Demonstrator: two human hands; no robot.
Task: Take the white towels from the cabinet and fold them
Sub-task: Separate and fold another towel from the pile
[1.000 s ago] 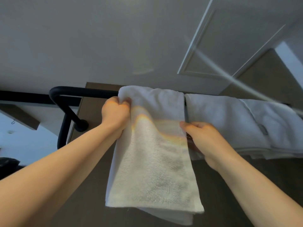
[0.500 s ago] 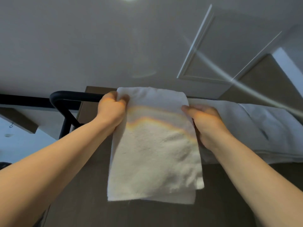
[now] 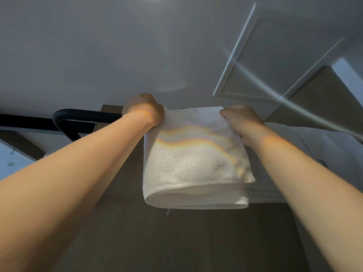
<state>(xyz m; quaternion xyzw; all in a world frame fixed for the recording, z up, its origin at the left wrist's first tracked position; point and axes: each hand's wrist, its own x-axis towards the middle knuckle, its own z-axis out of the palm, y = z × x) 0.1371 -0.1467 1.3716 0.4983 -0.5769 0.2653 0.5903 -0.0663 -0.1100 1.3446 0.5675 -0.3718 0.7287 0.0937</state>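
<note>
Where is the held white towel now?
In the head view the white towel hangs at centre, its top corners gripped by the left hand and right hand, between the black rail and other towels.

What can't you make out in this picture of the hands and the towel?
Head view:
- Left hand: blurred; fingertips hidden in the towel.
- Right hand: fingertips hidden behind the towel's edge.
- Other towels: count unclear, cut by right arm and frame edge.
- Rail: partly hidden behind left hand and towel.

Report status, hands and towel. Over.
Left hand and right hand gripping top corners. White towel doubled, hanging between them. Other towels right, black bar left, neither blocking.
</note>
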